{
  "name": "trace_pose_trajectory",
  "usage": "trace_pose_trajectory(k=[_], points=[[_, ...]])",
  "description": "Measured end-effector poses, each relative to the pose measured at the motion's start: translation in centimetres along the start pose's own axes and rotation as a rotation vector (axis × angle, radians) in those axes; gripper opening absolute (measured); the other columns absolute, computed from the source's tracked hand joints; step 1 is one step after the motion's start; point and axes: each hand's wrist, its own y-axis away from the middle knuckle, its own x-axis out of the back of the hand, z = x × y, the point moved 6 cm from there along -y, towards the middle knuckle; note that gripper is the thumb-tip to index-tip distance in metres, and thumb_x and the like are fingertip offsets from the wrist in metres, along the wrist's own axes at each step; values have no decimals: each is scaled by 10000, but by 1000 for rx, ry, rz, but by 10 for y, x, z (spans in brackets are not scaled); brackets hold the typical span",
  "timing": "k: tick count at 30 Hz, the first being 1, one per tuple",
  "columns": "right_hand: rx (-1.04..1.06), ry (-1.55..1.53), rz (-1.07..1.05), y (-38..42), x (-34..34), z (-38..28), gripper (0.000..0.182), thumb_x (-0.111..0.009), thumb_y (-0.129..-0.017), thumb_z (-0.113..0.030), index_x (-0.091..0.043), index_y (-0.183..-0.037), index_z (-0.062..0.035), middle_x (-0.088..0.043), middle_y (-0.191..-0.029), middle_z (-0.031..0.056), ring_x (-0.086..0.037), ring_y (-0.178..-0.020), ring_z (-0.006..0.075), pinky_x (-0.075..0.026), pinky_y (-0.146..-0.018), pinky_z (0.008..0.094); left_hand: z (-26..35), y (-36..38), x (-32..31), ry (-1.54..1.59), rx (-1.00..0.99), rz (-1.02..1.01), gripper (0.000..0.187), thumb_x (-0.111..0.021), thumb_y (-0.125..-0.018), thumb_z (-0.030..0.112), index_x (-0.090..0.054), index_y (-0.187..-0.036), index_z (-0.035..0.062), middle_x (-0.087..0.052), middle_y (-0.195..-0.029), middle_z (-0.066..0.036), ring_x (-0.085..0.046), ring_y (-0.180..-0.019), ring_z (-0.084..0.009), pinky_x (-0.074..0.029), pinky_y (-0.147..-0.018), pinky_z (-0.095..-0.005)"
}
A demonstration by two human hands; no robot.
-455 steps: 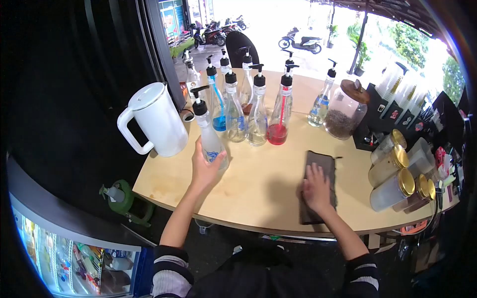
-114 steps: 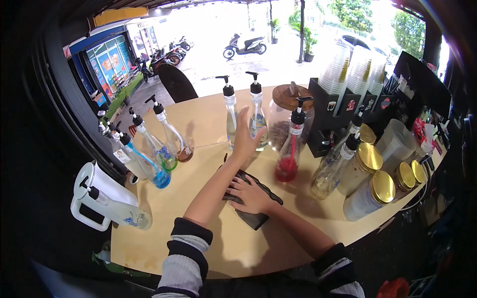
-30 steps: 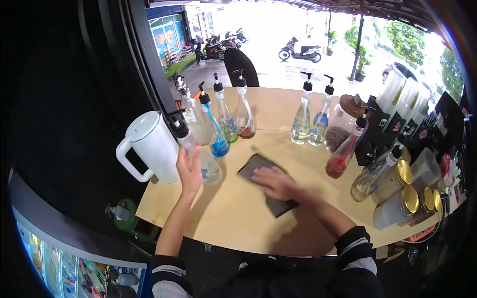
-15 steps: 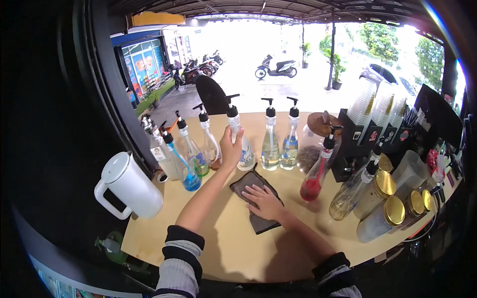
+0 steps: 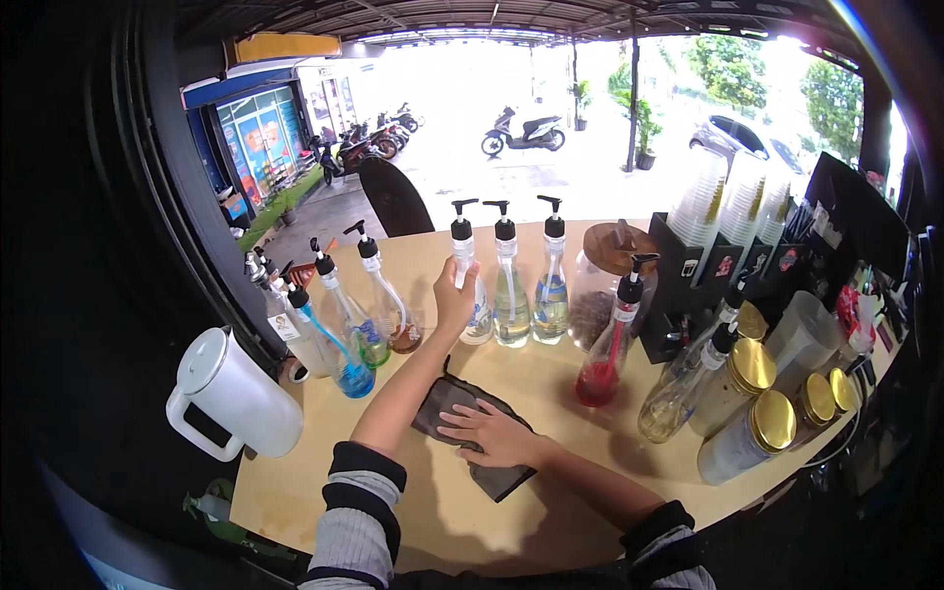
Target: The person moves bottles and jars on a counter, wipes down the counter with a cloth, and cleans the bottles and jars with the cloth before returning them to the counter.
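My left hand (image 5: pixel 456 303) is closed around the neck of a pump bottle (image 5: pixel 477 319) with a black pump head and white collar. That bottle stands upright beside a clear pump bottle (image 5: pixel 510 305). My right hand (image 5: pixel 492 434) lies flat with fingers spread on a dark grey cloth (image 5: pixel 447 398) on the table. Past the clear bottle is another pump bottle (image 5: pixel 551 300) with blue markings. Left of my left hand are a pump bottle with a brown bottom (image 5: pixel 403 332), one with green at its base (image 5: pixel 372 344) and one with blue liquid (image 5: pixel 354 379).
A white pitcher (image 5: pixel 241 398) stands at the table's left edge. To the right are a red-liquid pump bottle (image 5: pixel 600 379), a wooden-lidded jar (image 5: pixel 595 295), gold-lidded jars (image 5: pixel 755 433) and a black holder (image 5: pixel 678 265) with plastic cups. Motorbikes are parked outside.
My left hand has moved the held bottle to the right, closer to the clear bottle. My right hand and the cloth have come slightly nearer to me. The camera view has shifted.
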Motion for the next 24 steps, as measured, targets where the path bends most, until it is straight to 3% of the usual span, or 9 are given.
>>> trace_pose_trajectory(k=[8,11,13,19,24], points=[[-6,20,18,0,-1,-1,512,-459,-898,-380,-429,-1357,-155,-352,-1445,89,-307,-1343,296,-228,-1092,513,5,9,5,-3,37,15,244,-614,-887,203,-582,-992,-15,-650,-855,-86,-593,-803,-135,-454,-734,-295],[2,25,19,0,0,-2,510,-468,-895,-374,-437,-1352,-151,-355,-1442,91,-316,-1338,297,-234,-1089,512,6,12,8,41,67,21,266,-676,-857,186,-583,-994,-22,-628,-916,-65,-574,-843,-105,-451,-773,-262],[4,31,37,0,0,-2,511,-481,-888,-369,-444,-1347,-145,-362,-1437,94,-322,-1334,297,-239,-1086,511,13,14,12,10,57,91,327,-767,-771,184,-583,-941,-26,-634,-890,-79,-588,-802,-107,-470,-739,-261],[-5,25,28,0,1,-2,517,-491,-880,-368,-452,-1338,-131,-371,-1429,97,-327,-1330,298,-239,-1088,509,17,16,19,-152,78,163,414,-830,-679,259,-599,-859,-34,-677,-796,-118,-658,-759,-158,-502,-697,-280],[-21,8,38,0,0,-1,526,-491,-881,-374,-447,-1340,-123,-375,-1429,98,-327,-1330,298,-239,-1089,504,10,20,21,-88,92,111,496,-812,-702,260,-556,-1014,-28,-653,-971,-172,-643,-912,-226,-497,-770,-310]])
